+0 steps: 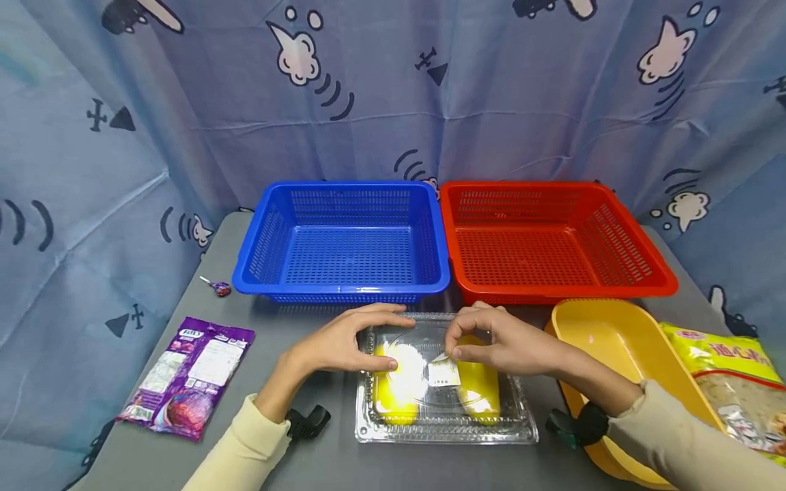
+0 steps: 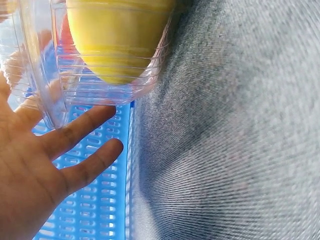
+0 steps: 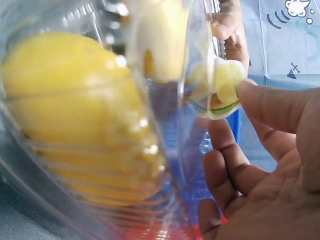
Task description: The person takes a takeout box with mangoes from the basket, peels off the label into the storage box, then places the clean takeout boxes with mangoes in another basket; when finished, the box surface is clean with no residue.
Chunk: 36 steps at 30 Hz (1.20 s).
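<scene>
A clear plastic box (image 1: 448, 431) with its lid down lies on the grey table, two smooth yellow mango-like fruits (image 1: 479, 392) inside. On the lid is a small label (image 1: 444, 373), its upper edge lifted. My right hand (image 1: 500, 341) pinches that edge between thumb and fingers; in the right wrist view the sticker (image 3: 220, 90) stands partly off the plastic at the thumb tip. My left hand (image 1: 346, 339) rests at the box's left side, thumb over the lid and fingers spread, as the left wrist view of the hand (image 2: 45, 150) also shows.
Behind the box stand a blue basket (image 1: 344, 290) and a red basket (image 1: 552, 292). A yellow bin (image 1: 589, 317) and a yellow food bag (image 1: 737, 382) lie right. Left are a purple candy bag (image 1: 190, 378) and a lollipop (image 1: 221, 288). A patterned curtain (image 1: 368, 102) hangs behind.
</scene>
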### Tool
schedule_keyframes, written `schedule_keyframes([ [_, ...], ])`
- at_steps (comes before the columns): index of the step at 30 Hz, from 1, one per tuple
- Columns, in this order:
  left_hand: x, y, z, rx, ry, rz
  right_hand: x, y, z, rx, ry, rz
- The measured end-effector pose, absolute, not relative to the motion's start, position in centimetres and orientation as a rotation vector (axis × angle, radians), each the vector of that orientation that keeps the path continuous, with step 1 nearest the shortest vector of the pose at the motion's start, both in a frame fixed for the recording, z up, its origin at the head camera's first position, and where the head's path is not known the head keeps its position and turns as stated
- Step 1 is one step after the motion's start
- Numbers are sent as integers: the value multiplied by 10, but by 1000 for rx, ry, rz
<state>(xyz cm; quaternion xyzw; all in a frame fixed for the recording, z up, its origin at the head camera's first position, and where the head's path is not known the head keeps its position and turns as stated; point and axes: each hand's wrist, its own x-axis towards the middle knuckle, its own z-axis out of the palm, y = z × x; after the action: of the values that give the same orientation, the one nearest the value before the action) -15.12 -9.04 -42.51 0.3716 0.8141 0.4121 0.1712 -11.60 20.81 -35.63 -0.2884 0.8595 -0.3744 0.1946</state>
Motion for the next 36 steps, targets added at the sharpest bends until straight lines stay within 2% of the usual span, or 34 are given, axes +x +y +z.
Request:
schedule_keyframes([
  [23,-152,-91,-424,1052,2321,1170,-127,222,-331,-874,2018,-1035],
  [36,-150,-91,-425,1045,2318,1146,-130,231,-333,-838,1937,-1123],
])
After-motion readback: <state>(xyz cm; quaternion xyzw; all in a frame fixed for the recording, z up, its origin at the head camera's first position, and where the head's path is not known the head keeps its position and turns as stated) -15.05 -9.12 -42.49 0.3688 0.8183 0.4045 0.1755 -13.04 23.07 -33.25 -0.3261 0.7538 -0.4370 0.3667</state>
